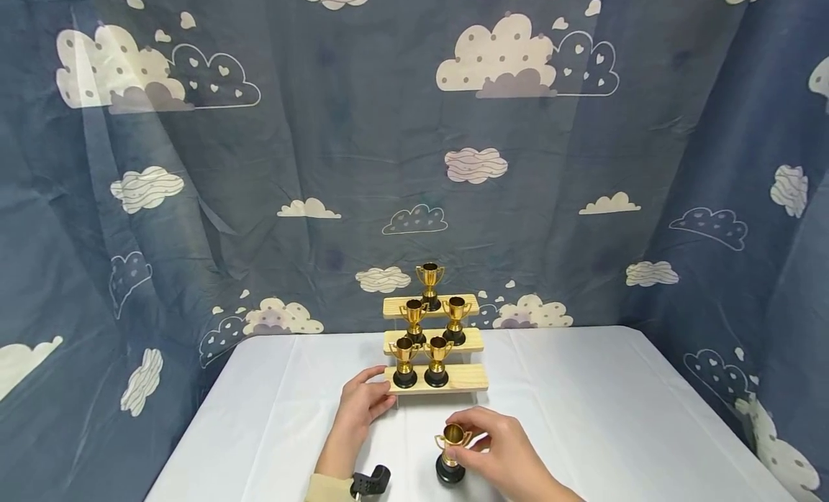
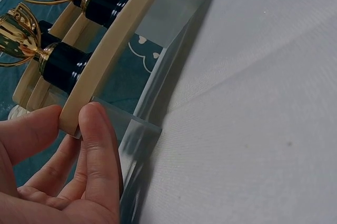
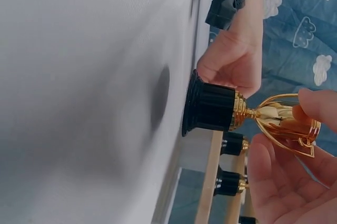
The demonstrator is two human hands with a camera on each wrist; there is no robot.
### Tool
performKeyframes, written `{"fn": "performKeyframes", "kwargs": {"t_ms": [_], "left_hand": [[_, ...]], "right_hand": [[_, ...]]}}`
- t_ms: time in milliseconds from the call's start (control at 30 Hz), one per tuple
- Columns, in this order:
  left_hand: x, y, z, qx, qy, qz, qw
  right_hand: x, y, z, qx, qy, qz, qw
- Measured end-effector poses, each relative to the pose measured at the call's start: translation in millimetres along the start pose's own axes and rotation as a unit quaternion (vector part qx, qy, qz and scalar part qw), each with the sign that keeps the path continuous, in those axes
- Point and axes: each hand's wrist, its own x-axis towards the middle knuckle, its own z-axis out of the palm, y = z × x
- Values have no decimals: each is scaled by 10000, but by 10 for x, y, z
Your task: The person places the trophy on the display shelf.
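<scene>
My right hand [image 1: 501, 448] pinches a small gold trophy cup [image 1: 451, 455] with a black base by its cup. The right wrist view shows that trophy [image 3: 210, 105] upright, its base held just off the white cloth with a shadow beside it. At the front left end of a three-step wooden display stand [image 1: 469, 377], my left hand [image 1: 361, 408] grips the lowest plank [image 2: 113, 50] between thumb and fingers. Two similar trophies [image 1: 404, 365] stand on that bottom step, two more trophies [image 1: 456, 322] on the middle step, and one trophy [image 1: 430, 283] on top.
Clear side panels [image 2: 174, 16] support the stand's planks. A white cloth [image 1: 583, 416] covers the table. Behind it hangs a dark blue curtain [image 1: 363, 142] with a cloud print. A black device [image 1: 370, 480] is strapped to the left wrist.
</scene>
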Motion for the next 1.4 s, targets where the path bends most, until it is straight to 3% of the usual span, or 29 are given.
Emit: {"fn": "performKeyframes", "kwargs": {"t_ms": [633,867,1400], "left_hand": [[18,-4,13,15,164,11,9999],[-9,-4,16,-8,60,-11,10000],[5,-16,20,-58,107,-16,9999]], "right_hand": [[23,24,-128,-293,-81,163,9994],[30,65,-203,-407,-1,370,9985],[149,175,-332,-713,849,-171,9937]]}}
